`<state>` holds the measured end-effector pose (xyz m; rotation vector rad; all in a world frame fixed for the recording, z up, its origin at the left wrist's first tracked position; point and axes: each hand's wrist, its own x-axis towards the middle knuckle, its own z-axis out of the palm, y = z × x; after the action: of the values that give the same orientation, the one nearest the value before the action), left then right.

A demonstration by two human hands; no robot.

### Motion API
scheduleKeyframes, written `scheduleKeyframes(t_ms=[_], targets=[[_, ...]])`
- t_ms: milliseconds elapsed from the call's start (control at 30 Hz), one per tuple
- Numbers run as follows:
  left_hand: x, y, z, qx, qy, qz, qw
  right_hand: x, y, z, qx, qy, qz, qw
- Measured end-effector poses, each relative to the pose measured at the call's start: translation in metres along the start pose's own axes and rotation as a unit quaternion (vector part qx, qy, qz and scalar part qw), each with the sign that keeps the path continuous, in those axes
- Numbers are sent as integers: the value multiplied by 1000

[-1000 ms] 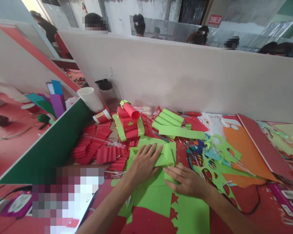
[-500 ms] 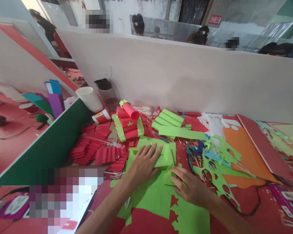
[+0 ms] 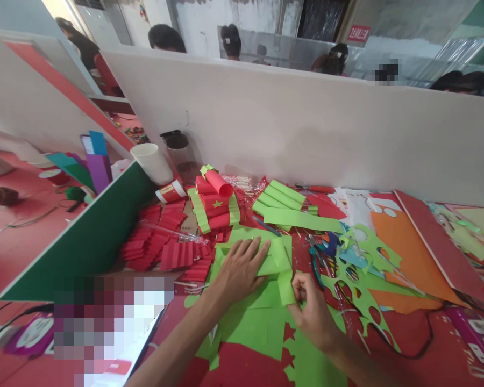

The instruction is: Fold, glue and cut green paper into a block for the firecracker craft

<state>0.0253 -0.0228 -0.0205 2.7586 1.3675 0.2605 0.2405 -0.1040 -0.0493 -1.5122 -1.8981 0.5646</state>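
Observation:
My left hand [image 3: 244, 269] lies flat with its fingers stretched over a sheet of light green paper [image 3: 250, 333], pressing it to the table. Along the right side of this paper runs a folded green flap [image 3: 283, 263]. My right hand [image 3: 312, 309] is closed at the flap's lower right edge, its thumb and curled fingers against the paper; the exact grip is partly hidden. Under and beside my right wrist lies another green sheet with star-shaped cutouts along its edge [image 3: 318, 355]. Beyond my hands stands a red and green paper model [image 3: 215, 204] with a star on it.
Pleated red paper pieces [image 3: 177, 253] lie at left, near a green divider board [image 3: 80, 242] and a phone-like bright screen. Behind stand a white cup [image 3: 151, 164] and a bottle [image 3: 179, 153]. Pliers [image 3: 317, 263] and green scraps [image 3: 358, 290] lie at right. People sit beyond the white partition [image 3: 290, 123].
My right hand has gone from loosely extended fingers to a closed shape at the flap's edge. The green flap now stands out more clearly folded. My left hand stays on the paper.

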Motion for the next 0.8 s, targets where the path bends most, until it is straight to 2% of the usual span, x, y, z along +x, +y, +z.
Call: scheduleKeyframes(t_ms=[100,200,367,467,533,633,800], targets=[[0,0,1,-3,-3,-1,1000,0,-6,1,63,-6,42,997],[-1,0,2,-6,4,-3,1000,-3,-8,-2,69,0,31,997],[-1,0,1,-6,11,4,1000,-2,-1,-4,-12,15,-76,997],[0,0,1,-6,4,1,1000,1,6,-2,-55,9,-159,986],[0,0,1,-6,5,1,1000,2,11,-1,-77,17,-191,978],[0,0,1,-9,7,2,1000,2,13,0,-95,35,-181,978],[-1,0,1,-13,17,1,1000,9,0,-2,-160,10,-99,982]])
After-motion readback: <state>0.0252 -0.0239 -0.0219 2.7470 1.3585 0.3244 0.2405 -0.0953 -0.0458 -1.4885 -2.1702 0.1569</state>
